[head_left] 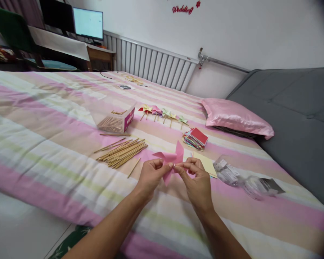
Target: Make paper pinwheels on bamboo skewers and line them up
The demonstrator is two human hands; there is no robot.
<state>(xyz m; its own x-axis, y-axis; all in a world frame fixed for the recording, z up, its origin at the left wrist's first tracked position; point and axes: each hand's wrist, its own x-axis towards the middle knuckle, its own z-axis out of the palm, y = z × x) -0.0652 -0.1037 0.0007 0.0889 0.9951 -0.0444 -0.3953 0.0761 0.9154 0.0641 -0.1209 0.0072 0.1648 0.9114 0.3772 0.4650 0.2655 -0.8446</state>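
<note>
A pink paper pinwheel (169, 158) is held up in front of me, over the striped bedspread. My left hand (152, 175) pinches it near the middle from the left, thumb on top. From the right, my right hand (196, 178) closes thumb and finger at the same centre, where a small shiny bit, perhaps a pin, shows between the fingertips. Behind and left of my hands lies a heap of thin wooden sticks (124, 153), with one stick (134, 168) apart. Yellow paper sheets (206, 163) lie just beyond my right hand.
A clear plastic box (116, 120) holds more sticks. Several finished pinwheels (166, 113) lie in a row behind. A stack of coloured paper squares (196, 138) sits to the right, with clear plastic packs (228, 171) nearer. A pink pillow (236, 117) rests by the grey headboard (286, 108).
</note>
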